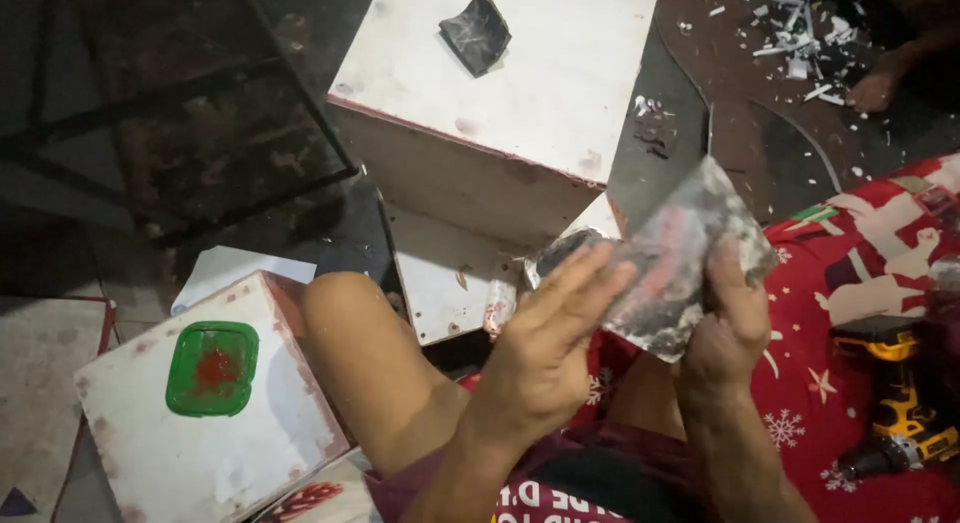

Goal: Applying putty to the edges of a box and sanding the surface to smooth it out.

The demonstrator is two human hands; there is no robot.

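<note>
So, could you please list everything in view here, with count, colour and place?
Smeared sheet: one, grey-white, held between both hands.
White boxes: two, one large at top centre, one smaller at lower left.
Crumpled dark scrap: one, on the large box.
Green lid: one, red blot inside, on the smaller box.
Cordless drill: one, yellow and black, on the red patterned cloth, right.
White debris: scattered, top right.
Another person's hand: one, top right.
Left hand: grip on the sheet.
Right hand: grip on the sheet.

Dim dark floor (200,153), white wooden boxes (500,93)
</note>
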